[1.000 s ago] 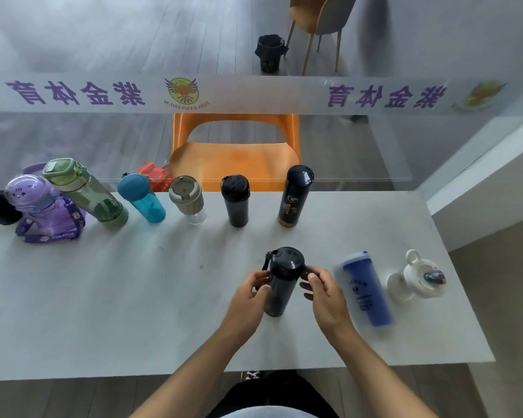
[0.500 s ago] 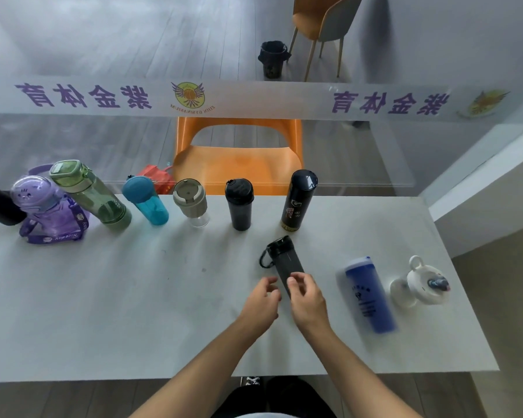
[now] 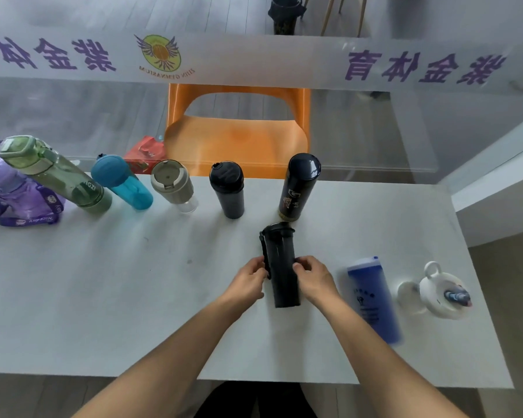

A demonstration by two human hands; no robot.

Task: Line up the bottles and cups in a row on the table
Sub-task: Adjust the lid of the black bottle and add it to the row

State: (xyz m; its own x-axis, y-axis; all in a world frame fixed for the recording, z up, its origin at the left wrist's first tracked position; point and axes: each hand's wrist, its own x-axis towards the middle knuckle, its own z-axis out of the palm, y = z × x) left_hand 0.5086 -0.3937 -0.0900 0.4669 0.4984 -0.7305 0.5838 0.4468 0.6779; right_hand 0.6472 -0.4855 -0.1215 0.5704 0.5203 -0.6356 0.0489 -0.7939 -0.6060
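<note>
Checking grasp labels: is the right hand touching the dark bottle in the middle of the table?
Touching. The head view shows the right hand with fingertips pressed on the dark bottle, the left hand on its other side.

Nine drinking containers sit on one pale counter. Six stand along the far edge: one purple bottle, one green bottle, one teal bottle, one beige-lidded cup, one short black cup, and one tall black flask. Three are nearer: one dark bottle held between two hands, the left hand and the right hand; one blue bottle; and one white cup. Beyond the counter are one orange chair and one red packet.
</note>
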